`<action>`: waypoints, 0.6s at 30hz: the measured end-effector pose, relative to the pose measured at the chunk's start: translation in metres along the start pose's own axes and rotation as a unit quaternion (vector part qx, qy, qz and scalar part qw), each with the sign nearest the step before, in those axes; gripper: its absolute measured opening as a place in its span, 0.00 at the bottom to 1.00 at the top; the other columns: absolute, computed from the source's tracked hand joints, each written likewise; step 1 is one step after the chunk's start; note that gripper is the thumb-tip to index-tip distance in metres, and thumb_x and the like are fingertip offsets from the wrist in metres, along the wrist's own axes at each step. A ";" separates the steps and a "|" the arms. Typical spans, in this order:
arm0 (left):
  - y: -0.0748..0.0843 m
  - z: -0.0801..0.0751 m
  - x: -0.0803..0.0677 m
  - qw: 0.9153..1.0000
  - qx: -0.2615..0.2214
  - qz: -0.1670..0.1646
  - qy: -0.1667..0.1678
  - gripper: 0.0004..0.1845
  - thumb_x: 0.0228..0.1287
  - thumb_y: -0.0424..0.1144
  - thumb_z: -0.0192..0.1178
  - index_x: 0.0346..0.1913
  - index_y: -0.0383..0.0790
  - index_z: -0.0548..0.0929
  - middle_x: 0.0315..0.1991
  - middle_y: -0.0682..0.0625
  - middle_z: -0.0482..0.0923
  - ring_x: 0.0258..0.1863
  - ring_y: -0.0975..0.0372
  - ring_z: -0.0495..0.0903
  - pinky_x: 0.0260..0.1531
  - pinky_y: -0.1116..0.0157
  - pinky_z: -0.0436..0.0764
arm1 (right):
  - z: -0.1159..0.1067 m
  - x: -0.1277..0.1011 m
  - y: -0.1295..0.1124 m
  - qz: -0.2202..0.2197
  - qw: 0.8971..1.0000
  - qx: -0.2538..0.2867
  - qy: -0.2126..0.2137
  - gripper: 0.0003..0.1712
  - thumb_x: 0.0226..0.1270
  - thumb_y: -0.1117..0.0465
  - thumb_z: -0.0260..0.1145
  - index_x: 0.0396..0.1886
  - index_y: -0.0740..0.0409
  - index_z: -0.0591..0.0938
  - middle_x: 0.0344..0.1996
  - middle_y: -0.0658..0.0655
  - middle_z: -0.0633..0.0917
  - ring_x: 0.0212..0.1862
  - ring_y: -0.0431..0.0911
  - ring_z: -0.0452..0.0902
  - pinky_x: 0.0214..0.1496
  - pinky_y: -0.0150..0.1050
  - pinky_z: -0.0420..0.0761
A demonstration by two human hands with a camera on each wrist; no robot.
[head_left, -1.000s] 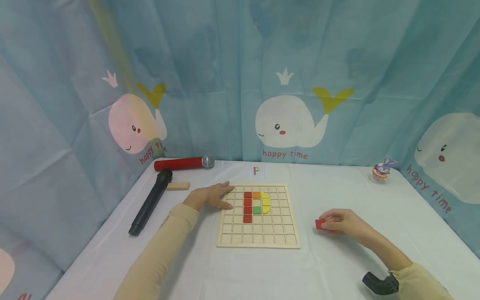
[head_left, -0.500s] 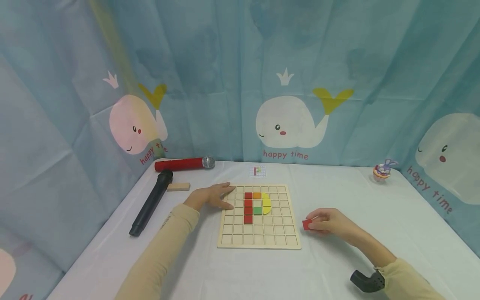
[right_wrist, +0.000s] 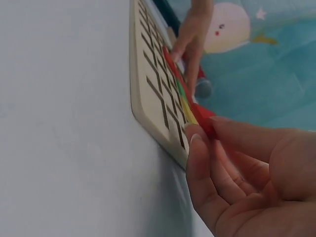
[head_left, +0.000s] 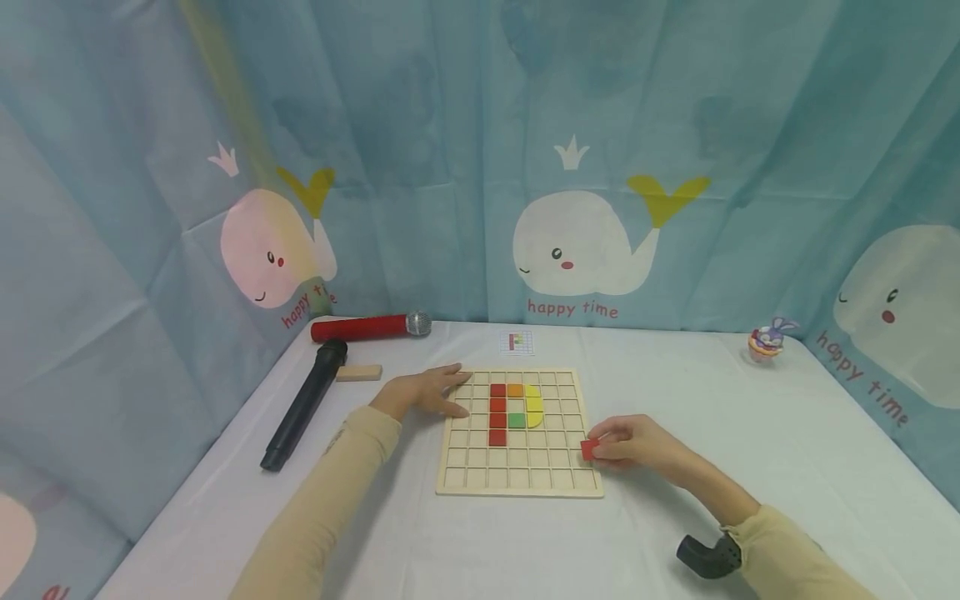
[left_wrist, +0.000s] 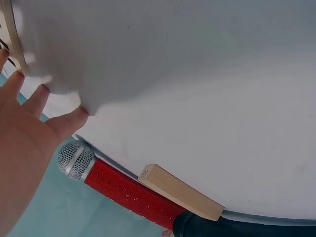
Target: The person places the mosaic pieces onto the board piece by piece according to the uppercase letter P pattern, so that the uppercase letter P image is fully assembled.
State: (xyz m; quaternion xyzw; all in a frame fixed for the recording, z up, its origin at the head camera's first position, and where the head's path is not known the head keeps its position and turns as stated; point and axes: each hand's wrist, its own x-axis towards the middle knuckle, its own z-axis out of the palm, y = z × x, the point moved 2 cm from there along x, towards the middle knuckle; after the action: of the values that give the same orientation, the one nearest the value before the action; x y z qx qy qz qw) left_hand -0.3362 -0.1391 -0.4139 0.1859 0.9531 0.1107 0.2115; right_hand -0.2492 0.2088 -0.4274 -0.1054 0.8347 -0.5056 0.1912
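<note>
A wooden grid board (head_left: 465, 479) lies on the white table, with a column of red square tiles (head_left: 498, 421), an orange tile (head_left: 515, 390), a green tile (head_left: 517, 421) and yellow tiles (head_left: 534, 405) set in its cells. My left hand (head_left: 429, 390) rests with spread, straight fingers at the board's upper left edge. Between thumb and fingers, my right hand (head_left: 637, 442) pinches a red tile (head_left: 588, 450), which overlaps the board's right edge in the head view. In the right wrist view the pinched red tile (right_wrist: 205, 119) sits at the fingertips, close beside the board.
A red microphone (head_left: 367, 327) and a black microphone (head_left: 306, 404) lie at the left, beside a small wooden block (head_left: 359, 372). Behind the board lies a printed pattern card (head_left: 517, 342). A rabbit figurine (head_left: 768, 340) stands at the back right. A black curved object (head_left: 707, 557) shows by the right sleeve.
My right hand has moved left with the red tile, from the table at the right to the board's right edge. The left hand has stayed in place.
</note>
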 end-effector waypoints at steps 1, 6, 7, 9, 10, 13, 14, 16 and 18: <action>0.000 0.000 0.001 1.000 0.002 -0.001 -0.001 0.44 0.61 0.59 0.61 0.75 0.50 0.55 0.76 0.47 0.45 0.73 0.51 0.43 0.67 0.49 0.51 | 0.002 0.001 -0.001 -0.003 1.000 0.002 -0.004 0.19 0.58 0.57 0.71 0.46 0.63 0.82 0.33 0.55 0.84 0.35 0.46 0.77 0.34 0.37 0.78; 0.000 0.001 0.002 1.000 -0.002 0.000 -0.002 0.44 0.61 0.58 0.61 0.75 0.49 0.55 0.75 0.46 0.45 0.73 0.51 0.43 0.67 0.49 0.51 | 0.016 0.007 -0.009 -0.019 0.999 0.026 -0.028 0.18 0.59 0.60 0.71 0.46 0.65 0.81 0.35 0.56 0.84 0.37 0.47 0.79 0.38 0.38 0.82; 0.000 0.001 0.001 1.000 -0.002 0.002 -0.003 0.44 0.61 0.58 0.61 0.75 0.49 0.55 0.76 0.46 0.44 0.73 0.51 0.43 0.68 0.50 0.50 | 0.019 0.008 -0.010 -0.021 0.999 0.032 -0.032 0.18 0.59 0.61 0.71 0.46 0.66 0.81 0.35 0.57 0.84 0.36 0.47 0.80 0.38 0.39 0.82; 0.001 0.000 -0.001 1.000 -0.002 0.007 -0.004 0.44 0.61 0.58 0.60 0.75 0.48 0.55 0.75 0.46 0.44 0.73 0.51 0.43 0.68 0.50 0.50 | 0.025 0.010 -0.012 -0.027 0.998 0.041 -0.042 0.17 0.59 0.62 0.71 0.46 0.67 0.81 0.35 0.58 0.84 0.36 0.48 0.82 0.39 0.41 0.83; 0.001 0.000 -0.001 1.000 -0.002 0.009 -0.005 0.44 0.61 0.59 0.60 0.75 0.48 0.55 0.75 0.46 0.44 0.73 0.51 0.43 0.68 0.51 0.49 | 0.027 0.011 -0.013 -0.028 0.998 0.045 -0.046 0.17 0.59 0.63 0.70 0.46 0.67 0.81 0.35 0.58 0.84 0.36 0.48 0.82 0.39 0.41 0.83; 0.002 -0.001 -0.003 1.000 0.000 0.013 -0.005 0.45 0.60 0.61 0.60 0.75 0.47 0.56 0.75 0.45 0.45 0.73 0.50 0.44 0.68 0.50 0.50 | 0.034 0.015 -0.015 -0.032 0.996 0.053 -0.057 0.16 0.60 0.63 0.70 0.45 0.67 0.81 0.34 0.57 0.84 0.34 0.49 0.83 0.39 0.41 0.83; 0.002 -0.002 -0.003 1.000 0.000 0.011 -0.006 0.45 0.59 0.62 0.60 0.75 0.48 0.56 0.75 0.45 0.45 0.73 0.50 0.44 0.68 0.50 0.50 | 0.036 0.016 -0.016 -0.033 0.996 0.056 -0.061 0.16 0.60 0.64 0.70 0.45 0.67 0.81 0.33 0.58 0.84 0.34 0.49 0.83 0.39 0.41 0.83; 0.002 -0.002 -0.003 1.000 0.001 0.007 -0.005 0.45 0.59 0.63 0.60 0.75 0.49 0.56 0.75 0.46 0.45 0.73 0.51 0.43 0.68 0.50 0.50 | 0.039 0.019 -0.017 -0.035 0.995 0.067 -0.070 0.15 0.60 0.65 0.70 0.44 0.68 0.81 0.32 0.58 0.85 0.34 0.50 0.84 0.39 0.42 0.83; 0.002 -0.001 -0.003 1.000 0.006 -0.001 -0.007 0.45 0.59 0.63 0.59 0.75 0.51 0.55 0.76 0.48 0.44 0.73 0.52 0.42 0.68 0.50 0.50 | 0.042 0.020 -0.018 -0.037 0.994 0.070 -0.076 0.15 0.60 0.65 0.69 0.44 0.69 0.80 0.31 0.59 0.85 0.34 0.50 0.84 0.38 0.42 0.83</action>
State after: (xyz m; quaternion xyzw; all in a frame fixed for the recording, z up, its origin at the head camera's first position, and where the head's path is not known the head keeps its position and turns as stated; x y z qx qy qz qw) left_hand -0.3341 -0.1385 -0.4111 0.1874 0.9522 0.1039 0.2176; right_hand -0.2500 0.1589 -0.4334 -0.1613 0.7759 -0.5598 0.2422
